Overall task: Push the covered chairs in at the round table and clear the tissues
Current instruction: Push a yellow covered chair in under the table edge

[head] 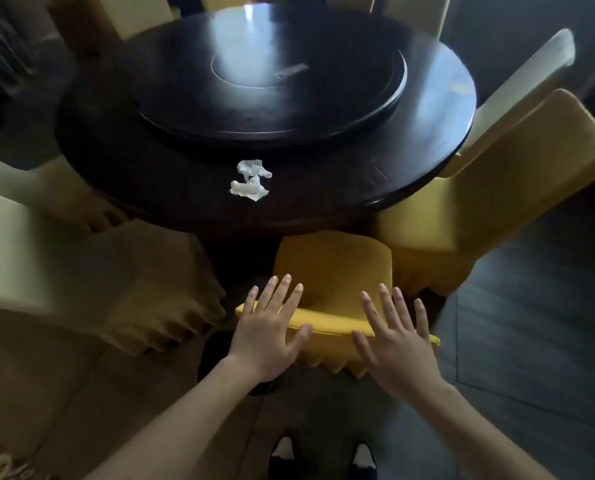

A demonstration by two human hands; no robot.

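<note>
Here, from the head camera, both my hands sit flat on the top of the chair straight in front of me. My left hand (267,336) has its fingers straight and spread over the left end of the yellow-covered chair back (327,325); my right hand (396,336) lies the same way on the right end. Neither curls round the cover; they look to press rather than grip.

I judge this chair nearly in: its seat (334,261) reaches the rim of the round table (171,188) and seems to slip just under it. The yellow chair to the right (490,202) stands angled against the table edge, and the pale-covered chair on the left (47,258) stands a little off it, so both may want straightening. The tissues (251,180) are untouched, lying crumpled on the near part of the tabletop, between the rim and the turntable (272,129).

Counting: two hands, one table, one turntable. Tissues: two crumpled white pieces touching each other, as far as I can tell. Chairs: three near me clearly, and at least three more pale backs beyond and at the sides of the table, blurred and cut off. My two shoes (323,460) show below.
</note>
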